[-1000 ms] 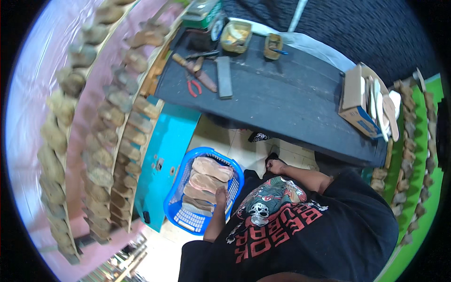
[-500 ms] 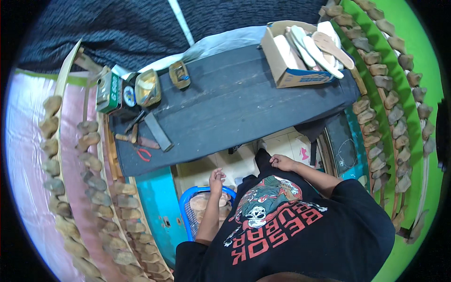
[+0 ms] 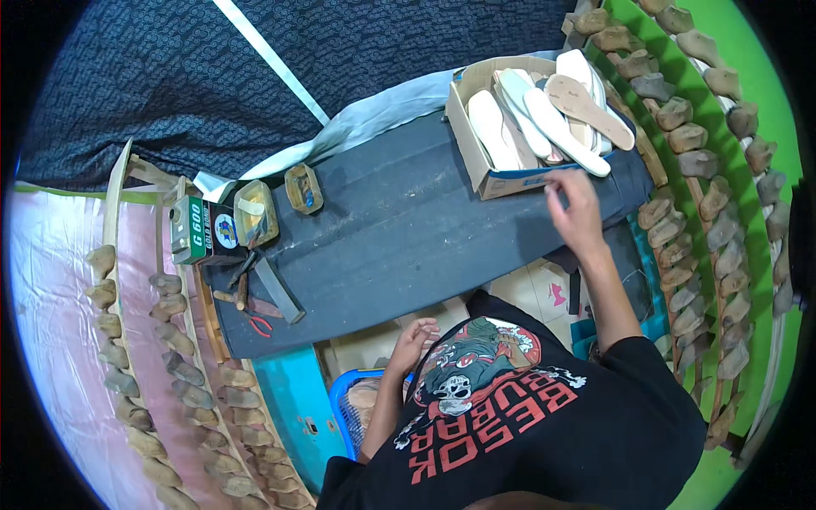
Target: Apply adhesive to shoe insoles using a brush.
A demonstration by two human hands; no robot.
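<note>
My right hand (image 3: 575,204) is raised at the front side of a cardboard box (image 3: 508,184) on the right part of the table. Its thumb stands apart from the fingers and nothing shows in it. Out of the box top stick several shoe insoles: white ones (image 3: 487,127) and a brown one (image 3: 586,110) on top. Whether my right hand touches the box, I cannot tell. My left hand (image 3: 415,342) hovers loosely curled near my shirt front, holding nothing visible, above a blue-rimmed basket (image 3: 340,395) of tan pieces.
On the left of the dark table (image 3: 374,246) are a green-and-black can (image 3: 200,229), two small tubs (image 3: 255,212), a grey flat bar (image 3: 279,289), a hammer (image 3: 243,285) and red-handled pliers (image 3: 258,325). Racks of shoe lasts (image 3: 174,336) line both sides.
My right hand has risen from my lap, forward and right, to the box front. My left hand has shifted slightly right. The view has tilted, showing more of the box's contents.
</note>
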